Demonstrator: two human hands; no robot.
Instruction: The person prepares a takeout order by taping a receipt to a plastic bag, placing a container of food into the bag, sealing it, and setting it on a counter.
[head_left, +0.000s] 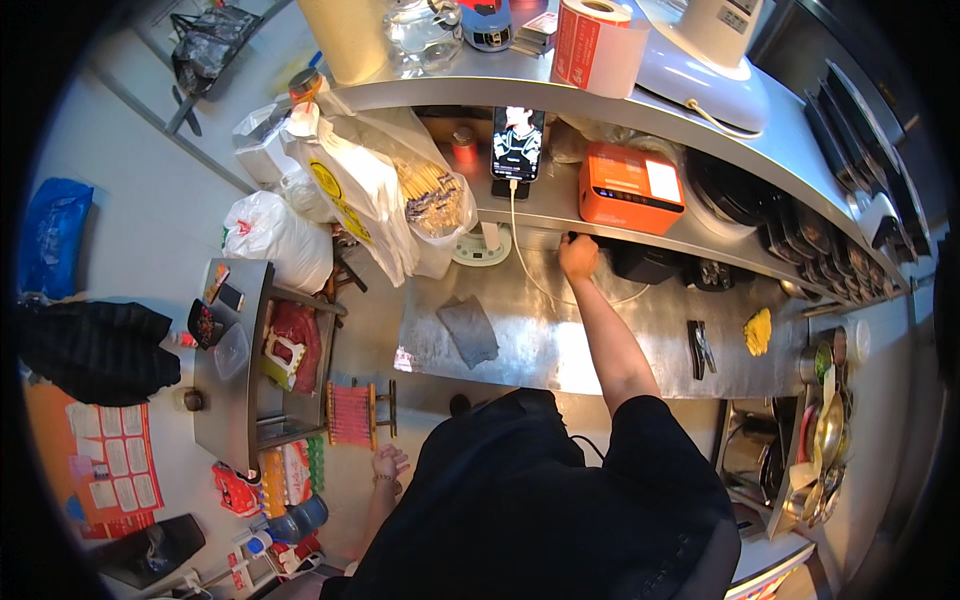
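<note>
My right hand (578, 259) reaches across the steel worktable (555, 337) to the gap below the shelf. Its fingers are curled around a small dark object (573, 236), mostly hidden by the fist. Just right of that hand is a black container (646, 259); to its left stand a pale green kitchen scale (481, 251) and a white cable (523, 259). My left hand (391, 462) hangs low at my side, empty, fingers loosely apart, near a folding stool with a red woven seat (351, 415). A grey cloth (469, 330) lies on the worktable.
Tongs (702, 347) and a yellow cloth (757, 331) lie at the right. On the shelf are a phone (517, 142) on a stand and an orange machine (631, 187). Plastic bags (352, 187) and bundled skewers (433, 191) crowd the left; a steel cabinet (236, 360) stands beyond.
</note>
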